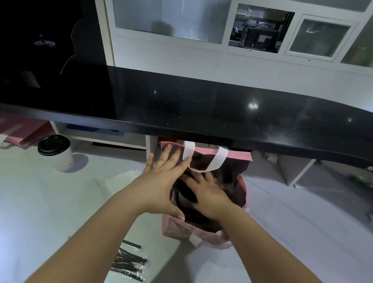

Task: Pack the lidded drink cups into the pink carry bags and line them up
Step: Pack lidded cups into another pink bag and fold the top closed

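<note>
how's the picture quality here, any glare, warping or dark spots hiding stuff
Head view: the wide lens bows the black counter into a curve; lights glare as spots on its gloss; the pink bag is too dark inside to tell what the right hand touches; lower left washes out.

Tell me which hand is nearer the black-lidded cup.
Left. Left hand touches the left wall of the pink bag, toward the cup; right hand is inside its mouth, farther away.

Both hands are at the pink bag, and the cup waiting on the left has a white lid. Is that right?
Not quite: the head view shows the cup on the left has a black lid, not white. The left hand and right hand are indeed both at the pink bag.
</note>
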`<state>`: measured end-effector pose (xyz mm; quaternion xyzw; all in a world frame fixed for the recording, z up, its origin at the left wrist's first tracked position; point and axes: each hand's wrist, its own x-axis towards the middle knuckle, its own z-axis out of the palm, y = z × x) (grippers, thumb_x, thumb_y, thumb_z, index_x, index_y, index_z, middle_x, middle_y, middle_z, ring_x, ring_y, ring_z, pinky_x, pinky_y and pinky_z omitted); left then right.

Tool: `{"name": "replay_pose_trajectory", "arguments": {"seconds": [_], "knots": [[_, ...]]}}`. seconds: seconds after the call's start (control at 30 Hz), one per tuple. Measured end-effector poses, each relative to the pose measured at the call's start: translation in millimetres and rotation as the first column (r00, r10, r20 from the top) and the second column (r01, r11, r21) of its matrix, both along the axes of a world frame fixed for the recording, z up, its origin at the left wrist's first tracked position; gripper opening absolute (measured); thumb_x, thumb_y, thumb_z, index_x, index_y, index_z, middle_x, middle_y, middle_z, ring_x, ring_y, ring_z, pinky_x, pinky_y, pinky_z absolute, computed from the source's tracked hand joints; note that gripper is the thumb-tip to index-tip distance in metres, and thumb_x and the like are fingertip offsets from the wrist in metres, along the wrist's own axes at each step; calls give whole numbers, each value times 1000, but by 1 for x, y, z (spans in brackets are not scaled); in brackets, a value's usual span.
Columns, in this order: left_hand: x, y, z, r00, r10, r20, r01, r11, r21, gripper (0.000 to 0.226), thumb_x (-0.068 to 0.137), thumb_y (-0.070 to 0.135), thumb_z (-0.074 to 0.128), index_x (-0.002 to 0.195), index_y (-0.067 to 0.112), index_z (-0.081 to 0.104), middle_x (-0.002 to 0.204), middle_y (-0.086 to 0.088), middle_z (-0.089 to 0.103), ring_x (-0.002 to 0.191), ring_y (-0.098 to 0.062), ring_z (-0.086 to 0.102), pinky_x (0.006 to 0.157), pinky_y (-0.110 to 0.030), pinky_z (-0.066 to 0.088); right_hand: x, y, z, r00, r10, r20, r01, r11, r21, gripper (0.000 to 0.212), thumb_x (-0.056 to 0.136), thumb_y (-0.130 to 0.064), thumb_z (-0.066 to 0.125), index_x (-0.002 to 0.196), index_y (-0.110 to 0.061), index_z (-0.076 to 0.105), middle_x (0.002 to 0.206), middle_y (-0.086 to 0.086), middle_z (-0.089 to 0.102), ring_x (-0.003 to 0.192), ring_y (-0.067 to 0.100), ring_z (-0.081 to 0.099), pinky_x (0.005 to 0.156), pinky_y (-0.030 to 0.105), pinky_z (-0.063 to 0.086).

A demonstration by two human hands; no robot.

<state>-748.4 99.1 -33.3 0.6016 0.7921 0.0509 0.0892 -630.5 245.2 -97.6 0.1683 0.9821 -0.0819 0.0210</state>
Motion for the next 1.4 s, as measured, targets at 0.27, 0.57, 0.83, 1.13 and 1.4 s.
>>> {"name": "replay_pose_trajectory", "arguments": {"seconds": [0.27,0.57,0.83,1.13,1.4], "knots": [[1,1,0,999,45,-1,-45,999,-2,140,59,67,77,146,34,-27,152,2,-38,129,-19,-49,115,-51,-16,11,-2,-20,983,145,116,-147,989,3,78,90,-48,54,150,-42,6,161,-11,-13,147,30,-9,117,50,8],[0,2,-2,997,74,-7,-74,997,16,132,65,66,74,147,35,-24,153,4,-35,134,-18,-44,116,-51,-14,7,2,-19,960,125,252,-116,992,-51,75,92,-68,28,147,-46,-17,153,-16,-32,137,18,-36,116,56,-12],[-20,13,39,989,140,41,-145,917,371,56,91,40,58,143,32,39,134,7,50,127,-17,41,100,-38,41,-5,5,95,998,-66,18,68,978,-196,45,89,-35,65,132,-34,53,125,-7,61,108,17,59,92,31,49],[-92,-11,94,939,337,-64,-275,852,446,41,90,38,56,131,32,50,129,5,52,120,-22,44,97,-45,37,-85,-37,169,954,41,-297,-38,999,14,43,89,-29,65,130,-31,53,118,-8,61,103,13,58,90,32,51],[-176,-132,59,778,625,-64,-562,738,373,43,86,36,58,129,30,51,124,3,56,115,-27,50,89,-43,44,-218,-113,120,922,286,-260,-286,958,37,48,89,-29,63,136,-25,51,127,0,60,114,24,54,93,40,48]]}}
